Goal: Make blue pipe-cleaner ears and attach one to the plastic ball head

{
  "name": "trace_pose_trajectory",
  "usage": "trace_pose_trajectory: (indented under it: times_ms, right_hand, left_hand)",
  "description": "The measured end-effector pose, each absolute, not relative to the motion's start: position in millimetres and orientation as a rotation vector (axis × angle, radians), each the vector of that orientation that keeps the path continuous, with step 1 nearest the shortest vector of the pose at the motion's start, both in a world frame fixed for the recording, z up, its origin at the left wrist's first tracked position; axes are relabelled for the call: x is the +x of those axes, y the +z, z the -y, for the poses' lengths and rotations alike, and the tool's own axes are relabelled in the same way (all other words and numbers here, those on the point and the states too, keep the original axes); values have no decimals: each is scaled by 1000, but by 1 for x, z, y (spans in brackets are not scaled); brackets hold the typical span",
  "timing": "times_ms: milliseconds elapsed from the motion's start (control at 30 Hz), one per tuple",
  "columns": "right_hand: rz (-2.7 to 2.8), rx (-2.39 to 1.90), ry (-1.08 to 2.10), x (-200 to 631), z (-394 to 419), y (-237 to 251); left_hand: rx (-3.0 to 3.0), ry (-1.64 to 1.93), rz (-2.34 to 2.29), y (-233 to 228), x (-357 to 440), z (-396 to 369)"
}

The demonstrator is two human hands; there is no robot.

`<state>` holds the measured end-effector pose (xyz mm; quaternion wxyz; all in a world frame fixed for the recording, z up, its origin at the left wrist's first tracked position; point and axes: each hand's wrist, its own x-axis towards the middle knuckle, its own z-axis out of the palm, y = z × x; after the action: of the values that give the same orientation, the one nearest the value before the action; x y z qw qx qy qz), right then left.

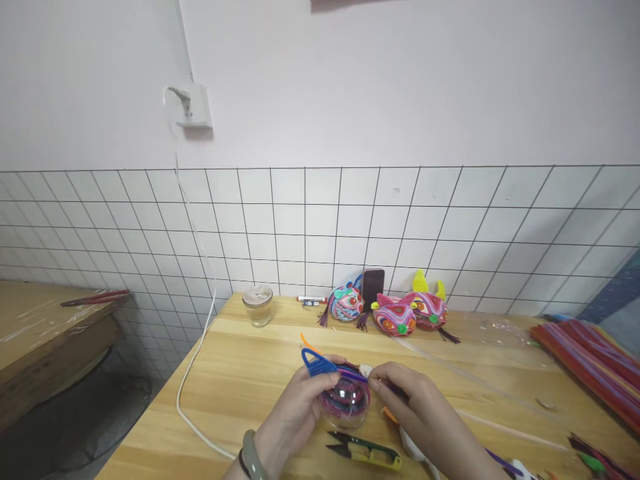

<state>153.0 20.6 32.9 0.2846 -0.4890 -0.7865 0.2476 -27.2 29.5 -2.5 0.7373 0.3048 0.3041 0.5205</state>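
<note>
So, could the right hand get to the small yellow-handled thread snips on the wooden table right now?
Probably yes, once it lets go: the right hand is pinching the purple pipe cleaner on the clear wrapped ball; the yellow-handled thread snips lie uncovered just below it.

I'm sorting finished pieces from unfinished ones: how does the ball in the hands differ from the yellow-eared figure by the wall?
The ball in the hands is held above the table and bears a blue loop; the yellow-eared figure rests on the table, untouched, with yellow ears. Both are wound in pink, multicoloured strands.
</note>
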Motion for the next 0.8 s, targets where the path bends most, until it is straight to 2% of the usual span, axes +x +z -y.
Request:
trace_pose_trajectory:
  times_ms: [800]
  right_hand:
    - [2093, -1320, 628, 155, -21, 30]
  left_hand:
    - [587, 1061, -572, -2, -27, -32]
